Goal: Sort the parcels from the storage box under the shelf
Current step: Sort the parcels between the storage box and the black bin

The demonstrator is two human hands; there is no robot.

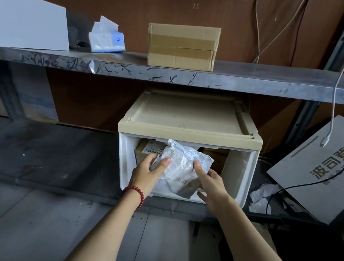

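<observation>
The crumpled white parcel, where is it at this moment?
In the head view the crumpled white parcel is at the centre, in the open front of the storage box under the shelf, gripped by the left hand and right hand.

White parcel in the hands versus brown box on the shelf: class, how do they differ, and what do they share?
The white parcel is crumpled; the cardboard box is square-edged. The white parcel is in the storage box under the shelf, held by the left hand and right hand; the cardboard box stands untouched on the shelf. Both are closed packages.
</observation>
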